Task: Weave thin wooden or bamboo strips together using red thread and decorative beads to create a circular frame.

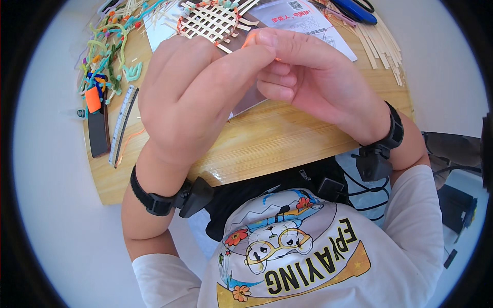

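Table [267, 138]: pale wood, visible grain, glossy varnish catching light along the near edge. Woven mat [210, 20]: flat, matt, straw-coloured strips of cane or bamboo; loose strips [380, 46] alike. Fuzzy pipe cleaners [110, 46]: soft pile. Paper sheet [303, 20]: smooth, matt white. Wrist straps [149, 197]: black woven cloth, matt plastic mounts.

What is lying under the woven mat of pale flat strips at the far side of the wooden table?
The woven mat of pale flat strips lies on white paper sheets and a greyish sheet. The left hand covers the mat's near edge and whatever lies below it.
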Demonstrator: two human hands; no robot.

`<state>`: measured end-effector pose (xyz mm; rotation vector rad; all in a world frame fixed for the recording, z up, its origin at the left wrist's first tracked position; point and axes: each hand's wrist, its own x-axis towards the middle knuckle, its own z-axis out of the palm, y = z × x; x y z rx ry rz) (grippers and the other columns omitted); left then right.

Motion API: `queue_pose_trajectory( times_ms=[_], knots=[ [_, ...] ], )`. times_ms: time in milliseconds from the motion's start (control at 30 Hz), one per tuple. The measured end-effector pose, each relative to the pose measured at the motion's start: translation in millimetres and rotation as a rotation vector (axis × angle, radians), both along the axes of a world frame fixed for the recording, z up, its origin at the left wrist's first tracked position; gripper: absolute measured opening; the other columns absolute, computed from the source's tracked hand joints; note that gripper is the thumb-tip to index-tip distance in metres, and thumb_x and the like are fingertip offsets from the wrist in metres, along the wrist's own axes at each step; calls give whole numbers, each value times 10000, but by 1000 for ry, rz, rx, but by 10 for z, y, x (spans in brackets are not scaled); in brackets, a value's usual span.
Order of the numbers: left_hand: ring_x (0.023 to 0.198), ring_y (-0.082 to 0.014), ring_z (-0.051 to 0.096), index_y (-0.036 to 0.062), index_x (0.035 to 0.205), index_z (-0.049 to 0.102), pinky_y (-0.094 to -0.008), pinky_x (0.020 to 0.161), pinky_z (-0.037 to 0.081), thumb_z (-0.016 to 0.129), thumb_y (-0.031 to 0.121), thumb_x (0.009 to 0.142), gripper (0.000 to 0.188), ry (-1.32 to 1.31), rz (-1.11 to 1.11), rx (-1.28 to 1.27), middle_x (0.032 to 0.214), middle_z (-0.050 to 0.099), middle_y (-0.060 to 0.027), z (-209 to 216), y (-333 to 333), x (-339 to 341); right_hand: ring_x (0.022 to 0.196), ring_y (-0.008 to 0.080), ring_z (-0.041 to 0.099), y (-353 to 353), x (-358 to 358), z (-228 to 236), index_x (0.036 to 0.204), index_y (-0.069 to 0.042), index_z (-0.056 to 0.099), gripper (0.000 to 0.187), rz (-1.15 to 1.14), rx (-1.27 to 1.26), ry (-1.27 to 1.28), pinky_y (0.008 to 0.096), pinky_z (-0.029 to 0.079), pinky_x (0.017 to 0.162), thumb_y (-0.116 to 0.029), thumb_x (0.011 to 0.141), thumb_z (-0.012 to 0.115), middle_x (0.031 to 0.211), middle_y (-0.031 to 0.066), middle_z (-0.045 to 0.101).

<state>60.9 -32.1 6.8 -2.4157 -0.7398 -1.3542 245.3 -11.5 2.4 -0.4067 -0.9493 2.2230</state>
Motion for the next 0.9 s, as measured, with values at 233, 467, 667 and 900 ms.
queue_pose_trajectory(
  times_ms=[233, 467, 667, 900],
  knots=[
    [550, -38, 361, 31, 891, 649, -194, 477, 263, 719, -35, 739, 180, -136, 72, -262, 666, 509, 27, 49, -85, 103, 573, 49, 389, 47, 21, -31, 956, -48, 620, 161, 30, 11, 47, 202, 331, 532, -198, 906, 587, 657, -43, 461],
    [533, -19, 333, 42, 895, 618, -186, 497, 271, 663, 1, 764, 145, -623, -62, -758, 600, 414, 67, 0, -126, 161, 586, 44, 403, 1, 13, 10, 968, -56, 606, 160, -10, 92, 35, 200, 342, 536, -203, 905, 598, 664, -48, 467],
    [543, -23, 330, 25, 935, 610, -180, 521, 269, 649, 24, 787, 153, -590, -73, -685, 592, 392, 62, 14, -126, 160, 602, 54, 368, 4, 20, 40, 1015, -65, 581, 182, -101, 163, -34, 209, 317, 539, -224, 946, 525, 674, -38, 422],
    [615, -13, 354, -2, 1022, 646, -162, 536, 253, 657, 23, 841, 183, -387, -13, -564, 713, 455, 52, 1, -62, 62, 605, 37, 421, 46, 46, 57, 972, -37, 629, 186, -67, 163, -39, 201, 354, 535, -206, 897, 606, 663, -51, 476]
  ],
)
